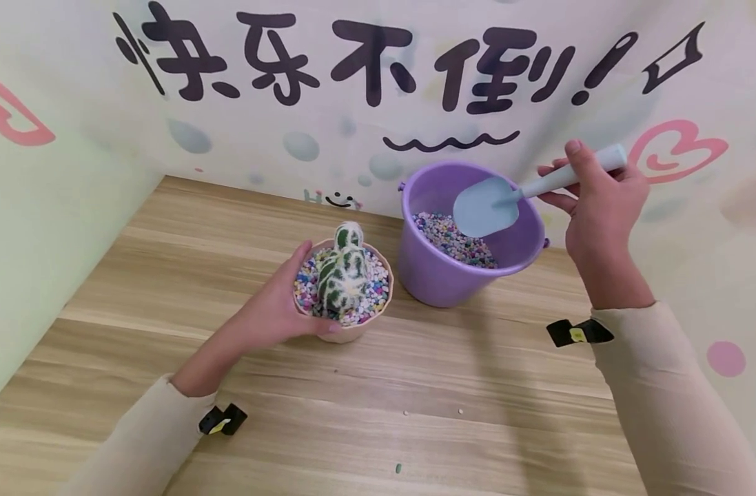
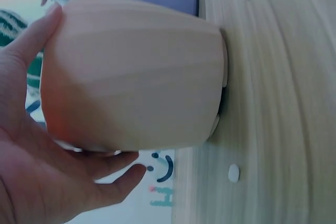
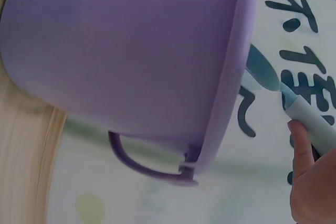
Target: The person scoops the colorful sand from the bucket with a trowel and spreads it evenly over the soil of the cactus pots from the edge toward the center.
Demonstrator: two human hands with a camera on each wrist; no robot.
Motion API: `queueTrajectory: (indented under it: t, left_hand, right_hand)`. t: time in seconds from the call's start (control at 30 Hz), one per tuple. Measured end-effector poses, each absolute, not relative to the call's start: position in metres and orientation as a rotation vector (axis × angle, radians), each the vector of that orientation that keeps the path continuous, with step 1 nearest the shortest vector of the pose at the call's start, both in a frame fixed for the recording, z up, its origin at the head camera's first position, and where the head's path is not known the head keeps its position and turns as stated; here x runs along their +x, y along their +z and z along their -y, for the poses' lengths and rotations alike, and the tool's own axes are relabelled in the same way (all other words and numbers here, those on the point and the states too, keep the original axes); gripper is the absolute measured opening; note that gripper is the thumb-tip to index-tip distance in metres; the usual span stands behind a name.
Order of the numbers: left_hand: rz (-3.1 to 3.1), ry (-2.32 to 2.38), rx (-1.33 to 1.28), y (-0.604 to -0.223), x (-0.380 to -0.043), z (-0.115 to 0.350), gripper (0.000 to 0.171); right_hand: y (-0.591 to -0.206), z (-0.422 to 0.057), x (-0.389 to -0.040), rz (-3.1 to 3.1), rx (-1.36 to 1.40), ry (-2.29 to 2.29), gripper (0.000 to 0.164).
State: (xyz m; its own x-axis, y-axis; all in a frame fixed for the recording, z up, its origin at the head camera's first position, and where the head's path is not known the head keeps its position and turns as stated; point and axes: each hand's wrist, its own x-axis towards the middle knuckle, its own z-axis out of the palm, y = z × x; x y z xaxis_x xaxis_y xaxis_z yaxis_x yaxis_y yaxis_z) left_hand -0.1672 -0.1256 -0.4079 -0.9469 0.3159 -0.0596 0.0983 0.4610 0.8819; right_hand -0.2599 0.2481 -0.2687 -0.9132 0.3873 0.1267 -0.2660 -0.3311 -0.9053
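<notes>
My left hand (image 1: 269, 303) grips the side of a pale peach flowerpot (image 2: 131, 72), thumb and fingers spread around its rim. In the pot, a fuzzy green-and-white cactus (image 1: 343, 279) stands amid multicoloured pebbles (image 1: 373, 293). My right hand (image 1: 607, 207) holds a light blue toy shovel (image 1: 486, 208) by its handle, with the fingers wrapped round it. The shovel's blade overlaps the mouth of a purple bucket (image 1: 442, 293) in the head view. More coloured pebbles (image 1: 446, 238) lie in the bucket. In the right wrist view, the blade shows just past the bucket's rim (image 3: 231, 77).
The bucket stands right of the pot on a wood-grain table (image 1: 229, 413). Loose pebbles, one of them green (image 1: 398, 468), lie on the tabletop near the front. Behind rises a printed backdrop (image 1: 328, 124) with large black characters. A purple handle (image 3: 142, 163) hangs at the bucket's side.
</notes>
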Motion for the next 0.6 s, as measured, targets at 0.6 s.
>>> queueTrajectory:
  t: [0.6]
  left_hand:
    - [-2.619, 1.239, 0.364, -0.398, -0.162, 0.124, 0.140]
  right_hand:
    - [-0.279, -0.256, -0.281, 1.879, -0.091, 2.035, 0.037]
